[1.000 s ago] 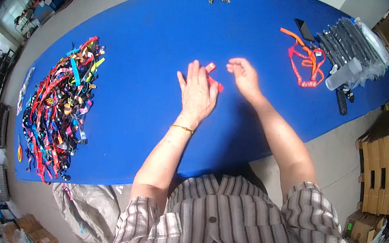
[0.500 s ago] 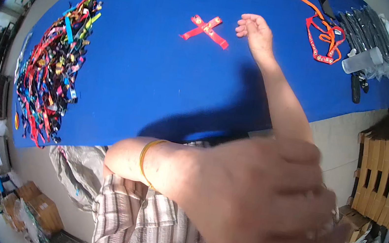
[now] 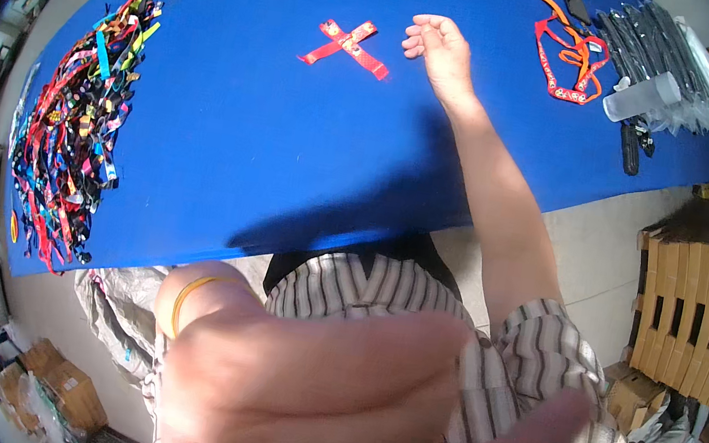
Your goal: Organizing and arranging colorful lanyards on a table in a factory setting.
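Note:
My left hand (image 3: 331,390), with a yellow bangle (image 3: 190,298) at its wrist, looms large and blurred close to the camera. Its thumb or a finger stands apart from the rest, and nothing shows in it; the lower part is cut off. Above the blue table my right hand (image 3: 437,50) hangs with loosely curled, slightly parted fingers and holds nothing. Just left of it, apart from it, a red patterned strap (image 3: 347,46) lies crossed like an X. Farther right lies a red patterned strap loop (image 3: 562,95) with an orange strap (image 3: 544,3).
A long heap of multicoloured straps (image 3: 79,119) covers the table's left side. At the right are black items in clear plastic (image 3: 659,56), a translucent bottle (image 3: 642,97), a black phone (image 3: 572,0) and a black-handled tool (image 3: 629,150). Stacked cardboard (image 3: 695,315) stands beyond the table's right edge.
My left hand has swung left and lower, and its fingers have turned. The view has shifted, so the table things appear further left. My right hand keeps its pose beside the crossed strap.

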The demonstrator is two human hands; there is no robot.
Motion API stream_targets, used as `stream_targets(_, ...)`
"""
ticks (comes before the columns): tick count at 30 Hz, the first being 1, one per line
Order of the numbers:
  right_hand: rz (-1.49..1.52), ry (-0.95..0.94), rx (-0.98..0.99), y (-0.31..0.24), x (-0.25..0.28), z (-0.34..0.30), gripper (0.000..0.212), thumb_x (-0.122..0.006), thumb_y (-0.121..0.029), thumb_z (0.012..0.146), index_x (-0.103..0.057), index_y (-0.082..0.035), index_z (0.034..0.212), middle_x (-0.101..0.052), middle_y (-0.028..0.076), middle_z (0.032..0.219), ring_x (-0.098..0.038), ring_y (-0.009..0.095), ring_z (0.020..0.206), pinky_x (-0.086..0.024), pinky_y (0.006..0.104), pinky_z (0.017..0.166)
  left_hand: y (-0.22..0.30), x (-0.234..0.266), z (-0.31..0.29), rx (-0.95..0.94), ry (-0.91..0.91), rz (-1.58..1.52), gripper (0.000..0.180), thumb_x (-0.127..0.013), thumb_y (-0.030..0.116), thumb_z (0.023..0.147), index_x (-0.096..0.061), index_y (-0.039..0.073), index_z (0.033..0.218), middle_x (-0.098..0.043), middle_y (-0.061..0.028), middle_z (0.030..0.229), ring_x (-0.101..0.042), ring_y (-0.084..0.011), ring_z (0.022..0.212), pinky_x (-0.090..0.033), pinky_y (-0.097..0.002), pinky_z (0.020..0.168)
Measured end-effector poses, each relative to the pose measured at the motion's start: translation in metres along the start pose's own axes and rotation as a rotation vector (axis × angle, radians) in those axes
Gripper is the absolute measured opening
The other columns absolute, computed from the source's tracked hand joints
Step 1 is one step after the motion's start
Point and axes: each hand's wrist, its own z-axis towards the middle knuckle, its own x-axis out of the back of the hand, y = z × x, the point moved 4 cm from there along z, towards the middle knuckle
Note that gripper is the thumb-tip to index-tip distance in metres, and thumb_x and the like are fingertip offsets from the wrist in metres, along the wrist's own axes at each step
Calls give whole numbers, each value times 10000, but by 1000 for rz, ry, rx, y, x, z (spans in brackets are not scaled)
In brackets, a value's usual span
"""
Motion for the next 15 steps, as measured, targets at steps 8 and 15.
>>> stream_targets(8,-41,9,22,1,-1,1,194,-439,-81,1004,-558,32,1108,-637,135,939,-630,145,724,-548,276,633,33,73,5,632,-383,-27,209,-520,215,949,-482,18,889,-545,-63,616,-574,-195,516,-513,-351,537)
stream_targets(15,-42,1,2,-1,0,0,184,-449,-77,999,-564,29,1096,-640,135,927,-634,156,728,-542,275,631,67,116,-126,1665,-881,-162,146,-550,29,855,-695,39,870,-633,-63,679,-588,-125,525,-470,-269,484)
